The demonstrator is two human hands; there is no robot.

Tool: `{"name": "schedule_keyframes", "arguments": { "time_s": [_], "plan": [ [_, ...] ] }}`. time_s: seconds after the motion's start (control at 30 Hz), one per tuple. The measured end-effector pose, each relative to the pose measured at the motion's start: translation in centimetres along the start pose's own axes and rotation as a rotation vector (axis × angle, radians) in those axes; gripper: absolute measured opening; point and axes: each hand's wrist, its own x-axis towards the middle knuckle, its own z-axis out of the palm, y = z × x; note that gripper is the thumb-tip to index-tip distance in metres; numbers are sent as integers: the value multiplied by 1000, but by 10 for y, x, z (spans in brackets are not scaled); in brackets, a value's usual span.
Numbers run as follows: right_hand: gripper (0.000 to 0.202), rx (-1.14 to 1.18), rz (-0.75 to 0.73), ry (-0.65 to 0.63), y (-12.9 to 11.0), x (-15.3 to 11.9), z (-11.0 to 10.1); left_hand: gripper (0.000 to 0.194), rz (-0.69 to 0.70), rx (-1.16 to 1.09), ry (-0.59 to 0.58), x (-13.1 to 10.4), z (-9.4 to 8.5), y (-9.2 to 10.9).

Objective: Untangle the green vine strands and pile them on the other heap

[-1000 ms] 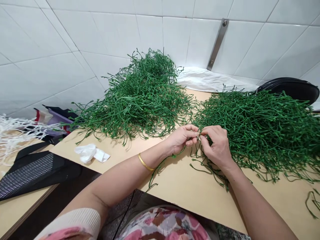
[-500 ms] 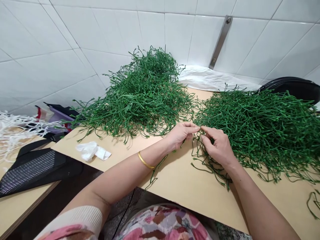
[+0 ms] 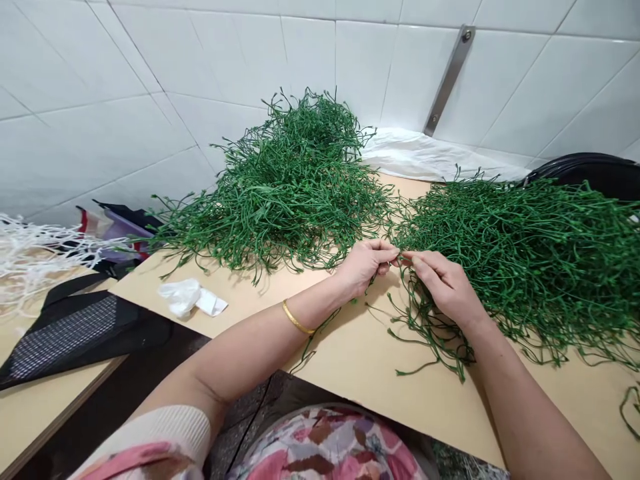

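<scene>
My left hand (image 3: 369,265) pinches a thin green cord between thumb and forefinger. Close beside it, my right hand (image 3: 443,283) is closed with its thumb and forefinger on the cord too, the fingertips of both hands nearly touching. More green cords (image 3: 435,340) with small knotted ends hang and lie loose under my right hand. A tall tangled heap of green cords (image 3: 295,187) rises behind my left hand. Another wide heap of green cords (image 3: 550,253) spreads to the right of my right hand. A few strands lie under my left forearm.
A crumpled white tissue (image 3: 193,298) lies on the tan board (image 3: 340,353) at the left. White cords (image 3: 40,260) and a black mesh bag (image 3: 65,333) rest on another surface. Behind stand a white cloth (image 3: 415,153), a black bag (image 3: 585,175) and a tiled wall with a metal bracket (image 3: 450,80).
My right hand has shifted slightly right and its thumb has closed toward the forefinger. The loose cords below it have swung and spread. My left hand keeps its pinch; the view has shifted a little.
</scene>
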Motion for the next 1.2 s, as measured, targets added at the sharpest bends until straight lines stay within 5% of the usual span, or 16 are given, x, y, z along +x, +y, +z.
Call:
{"name": "schedule_keyframes", "arguments": {
  "time_s": [0.2, 0.37, 0.43, 0.5, 0.63, 0.9, 1.2],
  "plan": [
    [22, -257, -146, 286, -13, -13, -9, 12, 81, -38, 117, 13, -9, -4],
    [37, -471, -402, -79, -40, -59, -9, 13, 46, -231, 76, 11, -9, 12],
    [43, -538, -416, -252, -44, -74, 3, 12, 35, -305, 9, 6, -7, 22],
    [47, -607, -378, -274, -40, -77, 15, 13, 48, -360, -36, 1, -7, 31],
    [49, -750, -279, -242, -20, -54, 28, 14, 90, -393, -34, -2, -9, 39],
    [50, -893, -90, -130, 19, -16, 20, 16, 57, -353, -36, -1, -8, 30],
    [47, -914, -56, -135, 57, 13, 13, 20, 53, -277, -32, 4, -8, 17]
  ]
}}
